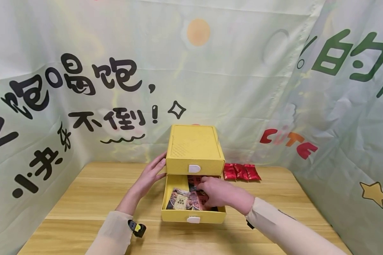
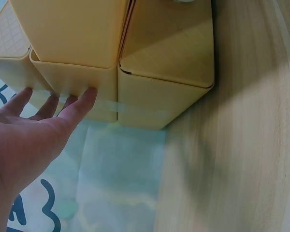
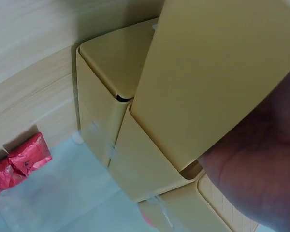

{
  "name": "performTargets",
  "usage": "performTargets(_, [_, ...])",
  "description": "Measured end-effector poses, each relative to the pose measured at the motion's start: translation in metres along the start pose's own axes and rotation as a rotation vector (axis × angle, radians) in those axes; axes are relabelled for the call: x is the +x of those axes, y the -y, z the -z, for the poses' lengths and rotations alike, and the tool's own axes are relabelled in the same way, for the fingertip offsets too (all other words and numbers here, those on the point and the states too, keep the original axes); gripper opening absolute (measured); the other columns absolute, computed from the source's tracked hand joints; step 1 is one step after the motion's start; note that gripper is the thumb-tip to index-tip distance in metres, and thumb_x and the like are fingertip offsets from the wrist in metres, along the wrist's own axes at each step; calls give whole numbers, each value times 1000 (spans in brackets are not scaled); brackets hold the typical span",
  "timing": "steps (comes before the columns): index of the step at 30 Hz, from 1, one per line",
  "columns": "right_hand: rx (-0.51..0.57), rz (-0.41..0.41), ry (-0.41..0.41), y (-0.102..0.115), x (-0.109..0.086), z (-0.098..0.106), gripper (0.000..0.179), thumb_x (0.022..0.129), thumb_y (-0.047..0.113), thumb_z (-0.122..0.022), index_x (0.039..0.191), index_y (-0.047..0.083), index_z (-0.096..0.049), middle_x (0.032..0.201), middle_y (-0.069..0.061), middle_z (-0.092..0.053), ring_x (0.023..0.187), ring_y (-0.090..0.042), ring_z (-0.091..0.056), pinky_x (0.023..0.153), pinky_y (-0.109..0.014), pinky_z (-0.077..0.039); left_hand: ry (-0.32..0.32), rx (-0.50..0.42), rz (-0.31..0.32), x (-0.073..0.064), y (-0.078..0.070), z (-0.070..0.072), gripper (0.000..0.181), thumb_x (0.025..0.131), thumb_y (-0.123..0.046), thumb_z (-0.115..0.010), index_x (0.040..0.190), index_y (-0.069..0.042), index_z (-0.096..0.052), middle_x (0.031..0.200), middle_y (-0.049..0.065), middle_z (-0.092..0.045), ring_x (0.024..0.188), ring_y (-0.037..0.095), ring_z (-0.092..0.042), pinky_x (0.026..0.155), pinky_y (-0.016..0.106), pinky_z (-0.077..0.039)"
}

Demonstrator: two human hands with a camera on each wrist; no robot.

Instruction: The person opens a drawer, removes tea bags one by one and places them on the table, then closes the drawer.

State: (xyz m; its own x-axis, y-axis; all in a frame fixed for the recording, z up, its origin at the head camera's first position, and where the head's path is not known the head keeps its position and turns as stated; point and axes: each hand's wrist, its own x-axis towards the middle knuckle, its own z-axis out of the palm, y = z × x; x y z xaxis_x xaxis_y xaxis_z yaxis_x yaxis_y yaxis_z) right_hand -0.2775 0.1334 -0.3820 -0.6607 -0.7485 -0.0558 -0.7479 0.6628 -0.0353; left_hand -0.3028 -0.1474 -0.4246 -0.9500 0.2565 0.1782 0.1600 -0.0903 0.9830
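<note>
A yellow drawer unit stands on the table with one drawer pulled out below its top section. Printed snack packets lie in that drawer, among them a dark packet with a cream label. My right hand reaches in over the drawer's right side, fingers down among the packets; I cannot tell whether it grips one. The drawer's wall hides most of those fingers in the right wrist view. Against the unit's left side rests my left hand, and in the left wrist view its extended fingertips touch the yellow wall.
Several shiny red packets lie in a row on the table, right of the unit. Behind the wooden table hangs a pale printed curtain. Another closed section of the unit shows beneath the pulled-out drawer.
</note>
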Motion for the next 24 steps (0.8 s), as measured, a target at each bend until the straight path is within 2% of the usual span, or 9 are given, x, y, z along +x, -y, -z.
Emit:
performTargets(8, [-11, -33, 14, 3, 1, -1, 57, 72, 22, -94, 124, 8, -74, 103, -8, -62, 84, -18, -61, 77, -36, -59, 3, 8, 1, 0, 1, 1, 61, 113, -32, -44, 166, -9, -25, 172, 13, -20, 155, 37, -25, 119, 58, -36])
performTargets(17, [47, -96, 26, 9, -1, -1, 54, 74, 22, -94, 121, 7, -73, 102, -7, -55, 72, -13, -53, 67, -30, -55, 4, 6, 2, 1, 0, 2, 61, 113, -34, -45, 166, -11, -26, 172, 12, -21, 155, 36, -25, 119, 58, -36])
performTargets(24, [26, -36, -51, 7, -4, -3, 47, 77, 27, -95, 111, 10, -67, 94, 0, -53, 70, -11, -50, 63, -29, -51, 0, 3, 11, 1, 1, 1, 61, 113, -33, -45, 166, -10, -25, 172, 13, -20, 155, 36, -26, 119, 57, -37])
